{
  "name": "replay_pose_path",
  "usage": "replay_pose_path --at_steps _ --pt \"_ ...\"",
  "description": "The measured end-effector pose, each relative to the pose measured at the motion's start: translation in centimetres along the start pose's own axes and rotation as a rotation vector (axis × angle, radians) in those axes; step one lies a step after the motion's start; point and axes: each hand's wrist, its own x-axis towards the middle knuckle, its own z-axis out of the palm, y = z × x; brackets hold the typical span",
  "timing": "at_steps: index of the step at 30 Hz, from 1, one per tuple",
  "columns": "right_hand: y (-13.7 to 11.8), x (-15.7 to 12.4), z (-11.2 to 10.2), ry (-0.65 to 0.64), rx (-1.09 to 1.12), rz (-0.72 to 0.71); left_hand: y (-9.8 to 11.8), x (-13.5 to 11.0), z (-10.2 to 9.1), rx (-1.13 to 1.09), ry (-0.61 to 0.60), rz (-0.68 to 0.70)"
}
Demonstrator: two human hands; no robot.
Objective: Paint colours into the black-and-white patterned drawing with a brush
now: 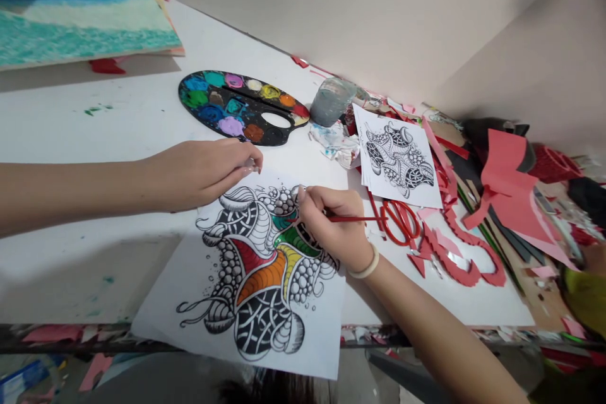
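Pattern sheet [246, 278] | b/w, part-painted red/orange/green | R hand [334, 224] grips brush [356, 219] | L hand [203, 172] closed, pins edge

Counts, placed off the palette [241, 107]: 1 palette, about a dozen paint wells, exact number unclear. Hands: 2, with left hand [203, 170] just below it and right hand [331, 221] below-right. Brush [355, 219]: 1, in the right hand. Printed line drawings: 2, with the partly coloured sheet [255, 278] below and the uncoloured sheet [398, 158] to the right. Water cup [331, 101]: 1, just right. Crumpled tissue [334, 142]: 1, right. Red scissors [400, 221]: 1 pair, lower right. Wristband [367, 267]: 1. Pastel painting [85, 19] upper left: 1 showing, edges of others beneath. Red paper scraps [473, 252] far right: too many to count.
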Motion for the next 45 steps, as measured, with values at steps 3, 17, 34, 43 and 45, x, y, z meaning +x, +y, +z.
replay_pose_path --at_steps 3,17,34,43,45 --pt "0.0 -0.2 0.0 -0.021 0.074 0.099 -0.2 0.0 0.1 -0.006 0.021 0.023" --pt "-0.3 -0.2 -0.1 -0.072 -0.083 -0.072 -0.1 0.0 0.1 -0.041 0.027 0.013" --pt "-0.4 -0.1 -0.2 -0.091 -0.110 -0.074 1.0 0.2 -0.8 -0.027 0.001 -0.016" --pt "-0.4 -0.1 -0.2 -0.093 -0.120 -0.069 0.6 0.0 -0.6 -0.025 0.011 -0.007" --pt "-0.3 -0.1 -0.3 -0.113 -0.132 -0.052 0.6 0.0 -0.6 -0.029 0.000 -0.010"
